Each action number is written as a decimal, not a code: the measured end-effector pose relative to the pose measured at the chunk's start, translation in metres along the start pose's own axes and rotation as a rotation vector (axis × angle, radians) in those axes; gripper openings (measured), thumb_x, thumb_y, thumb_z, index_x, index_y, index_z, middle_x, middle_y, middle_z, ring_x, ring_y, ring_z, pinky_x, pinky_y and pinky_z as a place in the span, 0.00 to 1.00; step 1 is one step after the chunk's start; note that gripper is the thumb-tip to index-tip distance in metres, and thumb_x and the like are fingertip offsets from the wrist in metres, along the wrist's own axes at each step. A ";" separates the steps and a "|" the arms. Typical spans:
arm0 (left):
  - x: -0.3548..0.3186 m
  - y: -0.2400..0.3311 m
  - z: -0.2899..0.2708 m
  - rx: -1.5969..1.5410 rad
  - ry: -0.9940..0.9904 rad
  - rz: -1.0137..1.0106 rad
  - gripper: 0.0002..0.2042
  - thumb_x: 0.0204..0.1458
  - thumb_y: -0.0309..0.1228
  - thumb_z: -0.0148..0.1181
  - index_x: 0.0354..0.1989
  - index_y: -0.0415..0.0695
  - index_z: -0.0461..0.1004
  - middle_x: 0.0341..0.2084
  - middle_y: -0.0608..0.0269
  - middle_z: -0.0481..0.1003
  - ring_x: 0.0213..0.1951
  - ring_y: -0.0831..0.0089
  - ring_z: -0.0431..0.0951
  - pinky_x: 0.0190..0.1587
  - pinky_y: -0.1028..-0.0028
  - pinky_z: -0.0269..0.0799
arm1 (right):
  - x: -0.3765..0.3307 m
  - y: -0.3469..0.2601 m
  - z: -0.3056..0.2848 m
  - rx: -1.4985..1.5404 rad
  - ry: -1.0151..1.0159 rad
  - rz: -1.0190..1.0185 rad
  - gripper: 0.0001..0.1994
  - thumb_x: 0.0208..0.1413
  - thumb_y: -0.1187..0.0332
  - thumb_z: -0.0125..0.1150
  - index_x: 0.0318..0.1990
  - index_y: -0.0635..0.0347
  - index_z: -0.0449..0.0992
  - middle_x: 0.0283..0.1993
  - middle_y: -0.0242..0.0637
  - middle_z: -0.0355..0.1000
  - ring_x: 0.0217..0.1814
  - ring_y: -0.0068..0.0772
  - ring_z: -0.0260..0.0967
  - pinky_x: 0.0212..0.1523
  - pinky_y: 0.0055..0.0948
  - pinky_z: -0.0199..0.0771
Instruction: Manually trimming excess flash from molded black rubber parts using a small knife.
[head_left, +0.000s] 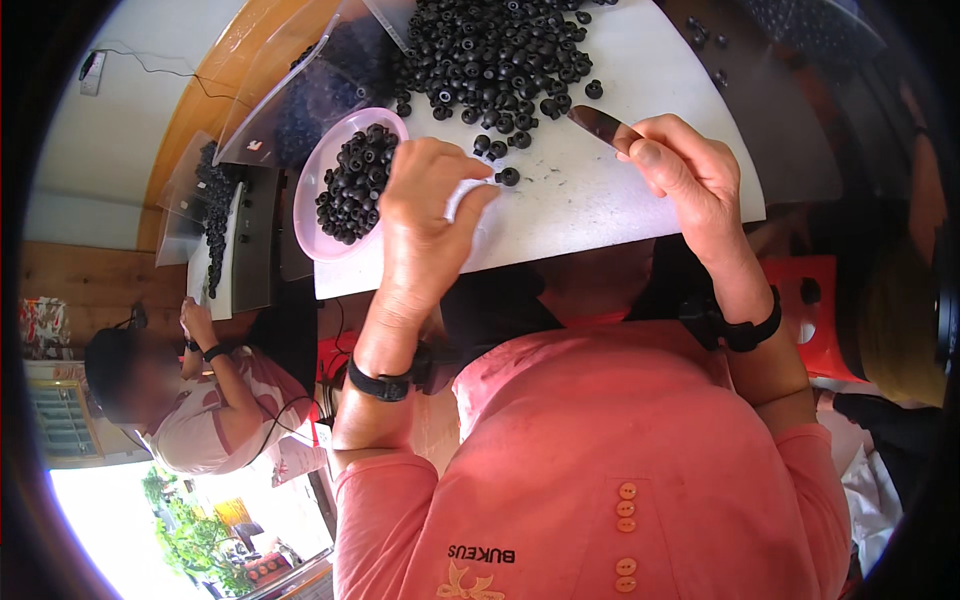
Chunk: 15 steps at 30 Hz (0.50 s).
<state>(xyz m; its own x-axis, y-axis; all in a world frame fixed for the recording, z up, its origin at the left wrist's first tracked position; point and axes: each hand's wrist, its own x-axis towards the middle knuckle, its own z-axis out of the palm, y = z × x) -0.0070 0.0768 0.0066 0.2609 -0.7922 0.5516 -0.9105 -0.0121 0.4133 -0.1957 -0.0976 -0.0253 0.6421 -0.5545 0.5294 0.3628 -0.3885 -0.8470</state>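
Now | left hand (pixel 425 215) grip pinching white piece, black rubber part (pixel 508 176) just beyond fingertips | right hand (pixel 690 170) grip clamping knife (pixel 598 124)

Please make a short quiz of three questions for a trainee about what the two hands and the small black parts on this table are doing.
1. True or false: the right hand holds a blade.
2. Where does the pink bowl of black parts stand: A) left of the left hand, B) right of the right hand, C) on the person's lap?
3. Fill in: one single black part lies on the white table just beyond the ____ hand's fingertips.

Key: 1 true. 2 A. 3 left. The big pile of black parts lies at the table's far side, beyond both hands.
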 end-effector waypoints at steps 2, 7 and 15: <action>0.000 0.002 0.009 0.009 -0.028 0.002 0.10 0.40 0.20 0.68 0.33 0.40 0.79 0.32 0.57 0.73 0.39 0.58 0.72 0.41 0.65 0.71 | 0.000 0.000 0.000 -0.002 -0.012 0.001 0.12 0.63 0.64 0.60 0.35 0.67 0.77 0.22 0.24 0.64 0.24 0.13 0.54 0.26 0.17 0.55; 0.004 -0.005 0.022 0.124 -0.083 0.091 0.11 0.40 0.20 0.66 0.35 0.39 0.77 0.33 0.58 0.72 0.39 0.58 0.72 0.38 0.63 0.72 | 0.000 0.000 0.001 -0.011 -0.013 -0.007 0.12 0.63 0.65 0.60 0.35 0.67 0.77 0.22 0.25 0.64 0.24 0.14 0.54 0.25 0.18 0.55; 0.006 -0.002 0.034 0.189 -0.014 0.121 0.10 0.43 0.19 0.64 0.35 0.39 0.77 0.33 0.60 0.72 0.36 0.61 0.73 0.35 0.66 0.72 | 0.002 0.009 0.008 -0.114 -0.003 -0.038 0.11 0.61 0.65 0.62 0.33 0.65 0.77 0.17 0.27 0.58 0.20 0.15 0.52 0.20 0.22 0.52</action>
<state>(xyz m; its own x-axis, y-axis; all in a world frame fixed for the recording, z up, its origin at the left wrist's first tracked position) -0.0143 0.0511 -0.0152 0.1431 -0.8035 0.5778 -0.9792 -0.0299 0.2008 -0.1855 -0.0963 -0.0324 0.6311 -0.5357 0.5610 0.3080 -0.4908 -0.8151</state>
